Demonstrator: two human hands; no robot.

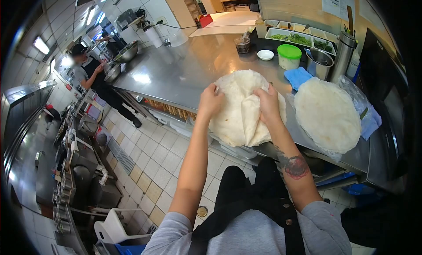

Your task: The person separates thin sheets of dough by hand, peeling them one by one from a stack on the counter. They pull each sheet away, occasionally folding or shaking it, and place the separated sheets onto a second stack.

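Note:
A large, thin, pale flatbread [233, 118] with a fold down its middle hangs over the front edge of the steel counter. My left hand [211, 99] grips its upper left edge with curled fingers. Closed on the right part, near the fold, is my right hand [269, 101]. To the right lies a stack of similar round flatbreads [327, 114] on the counter, partly on clear plastic. A blue cloth [298, 77] is just above that stack.
On the steel counter [176, 70] stand a green-lidded tub [289, 57], a small white dish [265, 55], a metal pot [318, 63], a tall flask [343, 57] and trays of greens [299, 38]. A co-worker [92, 74] stands at the far left end.

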